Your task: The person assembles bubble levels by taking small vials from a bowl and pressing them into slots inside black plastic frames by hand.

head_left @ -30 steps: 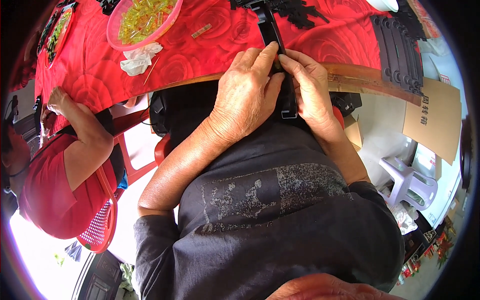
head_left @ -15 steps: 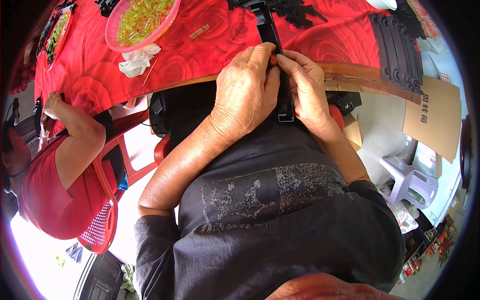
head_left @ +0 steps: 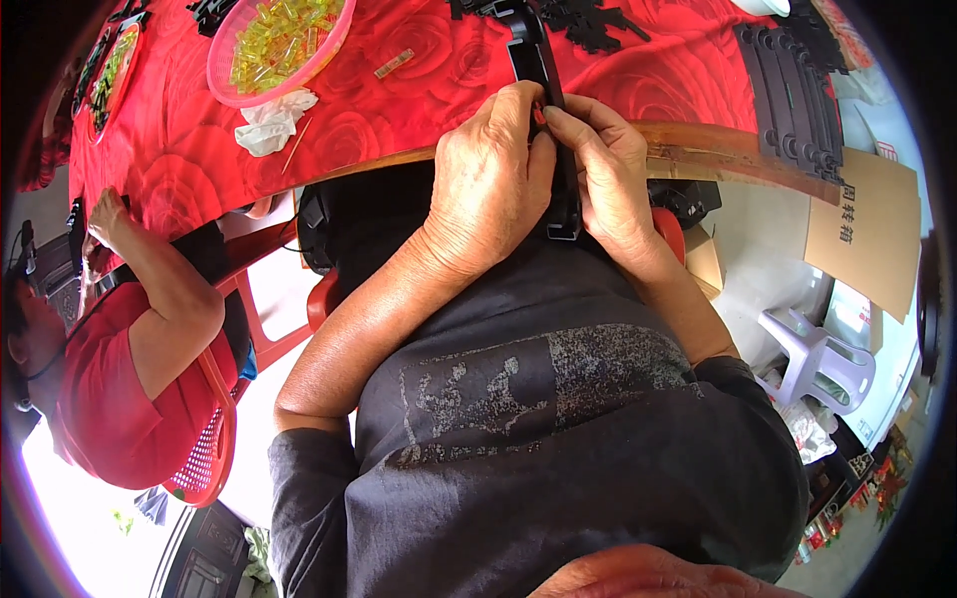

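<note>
A long black plastic strip (head_left: 532, 58) with raised edges stands across the table's front edge, its lower end above my lap. My left hand (head_left: 490, 174) is closed around its left side, fingers bent at the middle. On the other side my right hand (head_left: 610, 164) grips the strip, thumb and forefinger pinched near a small red piece (head_left: 539, 115). That piece sits between the two hands' fingertips; its kind is too small to make out. Both palms hide much of the strip's middle.
A pink basket (head_left: 221, 92) of yellow clear vials, a crumpled tissue (head_left: 274, 122) and a thin stick (head_left: 297, 145) lie left on the red cloth. More black strips (head_left: 793, 100) lie right, black parts (head_left: 598, 28) beyond. A co-worker in red (head_left: 130, 389) sits at left.
My fingers have shifted slightly at the strip, and more of the red piece shows. The co-worker's arm and body have moved a little to the right.
</note>
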The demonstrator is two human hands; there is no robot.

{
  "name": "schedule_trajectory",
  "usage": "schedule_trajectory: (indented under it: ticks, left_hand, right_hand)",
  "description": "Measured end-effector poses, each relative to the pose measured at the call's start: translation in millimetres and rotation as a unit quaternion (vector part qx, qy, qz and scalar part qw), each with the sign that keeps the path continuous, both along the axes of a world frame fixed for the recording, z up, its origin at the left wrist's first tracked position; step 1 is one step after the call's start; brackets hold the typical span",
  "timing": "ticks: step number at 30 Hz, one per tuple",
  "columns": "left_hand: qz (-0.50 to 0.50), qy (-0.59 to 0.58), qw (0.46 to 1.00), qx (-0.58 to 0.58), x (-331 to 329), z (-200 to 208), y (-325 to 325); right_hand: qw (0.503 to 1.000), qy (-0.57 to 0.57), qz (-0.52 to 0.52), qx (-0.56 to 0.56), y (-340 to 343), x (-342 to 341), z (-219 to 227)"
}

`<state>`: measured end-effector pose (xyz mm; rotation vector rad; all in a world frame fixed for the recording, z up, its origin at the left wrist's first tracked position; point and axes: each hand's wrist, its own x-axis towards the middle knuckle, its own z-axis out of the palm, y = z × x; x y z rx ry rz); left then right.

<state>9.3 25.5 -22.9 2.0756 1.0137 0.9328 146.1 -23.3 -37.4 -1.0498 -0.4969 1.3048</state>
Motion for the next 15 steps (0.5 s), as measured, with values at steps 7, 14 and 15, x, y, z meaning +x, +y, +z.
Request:
schedule_trajectory:
  ticks: [7, 14, 15]
  left_hand:
    - [0.001, 0.024, 1.000, 0.003, 2.0, 0.8, 3.4]
    - [-0.007, 0.001, 1.000, 0.007, 4.5, 1.0, 1.6]
    - [-0.006, 0.002, 1.000, -0.006, 4.2, 1.2, 1.4]
  right_hand:
    - [0.999, -0.028, -0.017, 0.009, -0.7, -2.8, -1.0]
    - [0.999, -0.030, -0.024, 0.014, 2.8, 0.6, -1.4]
    - [0.999, -0.022, -0.024, 0.015, 3.2, 0.6, -0.7]
